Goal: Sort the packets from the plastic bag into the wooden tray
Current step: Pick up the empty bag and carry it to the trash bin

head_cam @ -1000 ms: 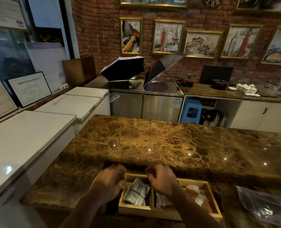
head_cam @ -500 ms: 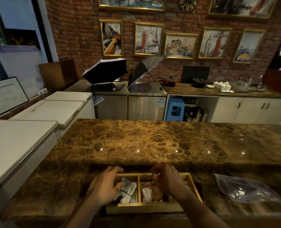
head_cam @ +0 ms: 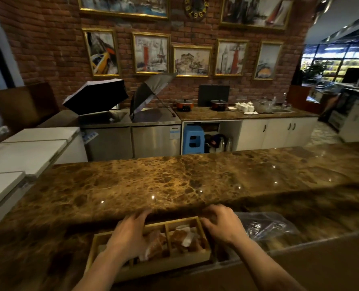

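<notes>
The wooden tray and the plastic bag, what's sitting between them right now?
In the head view the right hand lies between them, at the right end of the wooden tray, with the plastic bag just beyond it on the counter.

The setting is the service area of a café or restaurant bar. A long brown marble counter [head_cam: 174, 181] runs across the foreground, facing a red brick wall [head_cam: 48, 49] hung with gold-framed city prints [head_cam: 192, 60]. Behind it stand stainless-steel undercounter refrigeration units [head_cam: 132, 139], white chest freezers [head_cam: 27, 148], a rear worktop carrying two cooking pots [head_cam: 184, 104] and a set of white teaware [head_cam: 244, 106], white cabinets [head_cam: 279, 131], and a blue plastic stool [head_cam: 193, 139]; further furnishings beside large windows [head_cam: 338, 61] appear at the far right.
</notes>
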{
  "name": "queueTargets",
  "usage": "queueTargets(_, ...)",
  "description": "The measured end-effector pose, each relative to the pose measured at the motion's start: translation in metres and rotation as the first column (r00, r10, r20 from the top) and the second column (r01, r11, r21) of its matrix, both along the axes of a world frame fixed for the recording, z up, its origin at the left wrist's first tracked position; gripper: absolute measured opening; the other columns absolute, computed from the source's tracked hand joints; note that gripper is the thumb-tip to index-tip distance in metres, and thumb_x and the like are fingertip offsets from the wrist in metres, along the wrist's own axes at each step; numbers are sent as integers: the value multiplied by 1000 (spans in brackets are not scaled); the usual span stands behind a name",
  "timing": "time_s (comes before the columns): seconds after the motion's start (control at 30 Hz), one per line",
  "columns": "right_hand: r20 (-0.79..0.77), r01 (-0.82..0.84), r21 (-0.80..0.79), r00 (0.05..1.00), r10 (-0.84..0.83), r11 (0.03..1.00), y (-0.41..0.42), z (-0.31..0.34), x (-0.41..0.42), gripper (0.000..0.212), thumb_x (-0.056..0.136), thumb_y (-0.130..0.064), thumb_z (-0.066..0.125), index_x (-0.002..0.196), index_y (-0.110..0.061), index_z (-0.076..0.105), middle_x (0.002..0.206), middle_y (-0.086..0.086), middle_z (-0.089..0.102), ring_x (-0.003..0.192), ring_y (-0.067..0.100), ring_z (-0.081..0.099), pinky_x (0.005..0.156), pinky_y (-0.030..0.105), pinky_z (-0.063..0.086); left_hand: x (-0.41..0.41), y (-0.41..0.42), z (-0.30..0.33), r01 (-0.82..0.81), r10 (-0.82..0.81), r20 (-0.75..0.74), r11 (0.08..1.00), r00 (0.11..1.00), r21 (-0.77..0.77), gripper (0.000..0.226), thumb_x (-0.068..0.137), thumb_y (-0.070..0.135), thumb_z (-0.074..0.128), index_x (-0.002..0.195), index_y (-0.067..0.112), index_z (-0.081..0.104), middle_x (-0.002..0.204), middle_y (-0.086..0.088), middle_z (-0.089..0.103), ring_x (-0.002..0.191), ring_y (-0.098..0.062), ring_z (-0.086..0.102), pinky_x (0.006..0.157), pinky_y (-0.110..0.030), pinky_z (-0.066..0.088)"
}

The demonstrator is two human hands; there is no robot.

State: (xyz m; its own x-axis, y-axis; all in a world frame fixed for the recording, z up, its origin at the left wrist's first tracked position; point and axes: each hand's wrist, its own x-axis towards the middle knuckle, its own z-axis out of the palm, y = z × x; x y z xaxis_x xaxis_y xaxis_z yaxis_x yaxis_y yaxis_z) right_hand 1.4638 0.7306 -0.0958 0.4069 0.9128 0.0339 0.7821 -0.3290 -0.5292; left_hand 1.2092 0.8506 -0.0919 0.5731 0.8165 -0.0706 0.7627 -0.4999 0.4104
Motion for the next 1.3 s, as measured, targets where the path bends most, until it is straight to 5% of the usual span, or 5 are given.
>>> queueTargets(0.4,83,185,9,979,-185,983,-79,0,150,55,89,-55,64,137,-29,54,134,1,58,127,24,54,102,38,50,160,-55,13,112,-109,96,993,989,-26,77,89,57,60,154,38,25,164,8,23,149,-22,25,117,-46,34)
queueTargets(0.7,105,179,-75,980,-171,981,-121,-34,223,78,84,-65,62,152,-36,36,153,1,41,138,24,44,106,40,48,249,-97,-8,193,-185,-107,979,977,67,92,81,70,60,155,39,17,165,4,20,149,-23,25,120,-43,26)
queueTargets(1.0,58,51,-159,997,-42,986,-126,-59,240,79,86,-45,71,154,-37,33,161,-3,32,140,23,42,108,40,47,278,-112,-38,257,-248,-236,967,940,5,100,83,63,64,158,40,1,169,5,-2,155,-24,1,125,-44,9)
queueTargets(1.3,134,10,-116,991,6,993,-118,-68,241,46,91,-17,64,136,-31,62,129,-3,61,113,24,65,92,33,51,279,-115,-55,217,-202,-179,973,963,72,78,87,46,69,151,41,25,160,8,34,143,-21,39,117,-39,34)
